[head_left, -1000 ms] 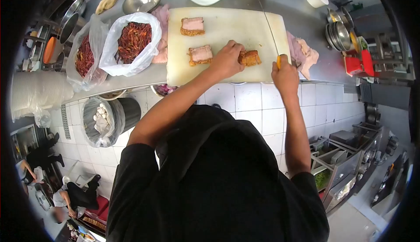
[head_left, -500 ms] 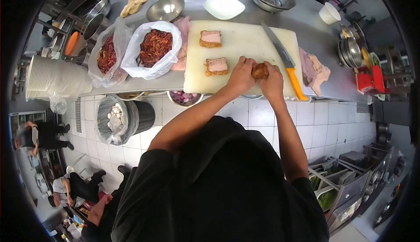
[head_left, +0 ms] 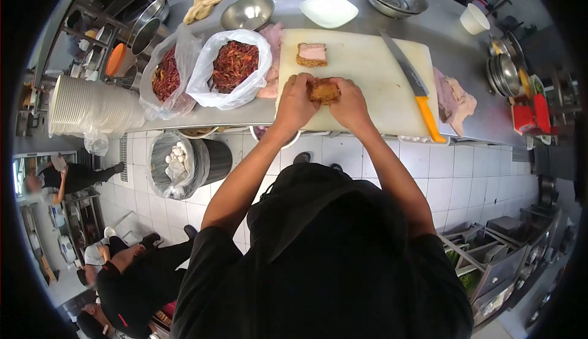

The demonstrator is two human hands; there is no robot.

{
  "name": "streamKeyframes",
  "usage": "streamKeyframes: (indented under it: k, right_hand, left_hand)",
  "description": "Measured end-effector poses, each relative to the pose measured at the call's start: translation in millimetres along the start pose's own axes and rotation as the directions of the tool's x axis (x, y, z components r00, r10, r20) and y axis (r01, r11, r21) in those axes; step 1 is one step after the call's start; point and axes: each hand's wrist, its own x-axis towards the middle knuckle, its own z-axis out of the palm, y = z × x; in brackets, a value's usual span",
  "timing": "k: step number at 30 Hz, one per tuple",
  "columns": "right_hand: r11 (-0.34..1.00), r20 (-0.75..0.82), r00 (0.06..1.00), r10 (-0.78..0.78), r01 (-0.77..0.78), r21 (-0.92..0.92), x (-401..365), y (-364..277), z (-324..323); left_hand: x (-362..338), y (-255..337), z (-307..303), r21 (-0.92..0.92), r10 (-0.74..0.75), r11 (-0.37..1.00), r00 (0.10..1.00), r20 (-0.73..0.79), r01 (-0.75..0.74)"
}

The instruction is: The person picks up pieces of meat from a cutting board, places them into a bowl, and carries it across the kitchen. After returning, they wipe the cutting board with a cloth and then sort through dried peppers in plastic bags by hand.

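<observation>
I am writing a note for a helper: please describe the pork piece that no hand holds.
Find the white cutting board on the steel counter. Near its far left corner lies a pork piece. Unlike the browned piece between the left hand and right hand, it lies untouched, pale pink side up.

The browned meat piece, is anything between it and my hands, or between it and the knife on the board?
Nothing visible. The left hand and right hand clasp the meat piece directly from both sides. Only bare cutting board lies between it and the knife.
</observation>
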Motion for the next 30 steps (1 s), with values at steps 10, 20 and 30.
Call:
streamKeyframes:
  k: [10, 20, 30]
  right_hand:
    - [0.999, -0.154, 0.987, -0.042, 0.043, 0.005, -17, -5, 17]
    - [0.982, -0.329, 0.937, -0.115, 0.158, 0.106, 68, -47, 7]
    - [0.999, -0.227, 0.973, -0.048, 0.049, -0.005, 79, -26, 34]
  left_hand:
    - [-4, -3, 10, -0.099, 0.096, 0.989, 0.991, -0.092, -0.105]
    - [85, -4, -32, -0.113, 0.261, 0.953, 0.952, -0.163, -0.281]
    - [82, -42, -20, -0.036, 0.249, 0.967, 0.966, -0.072, -0.252]
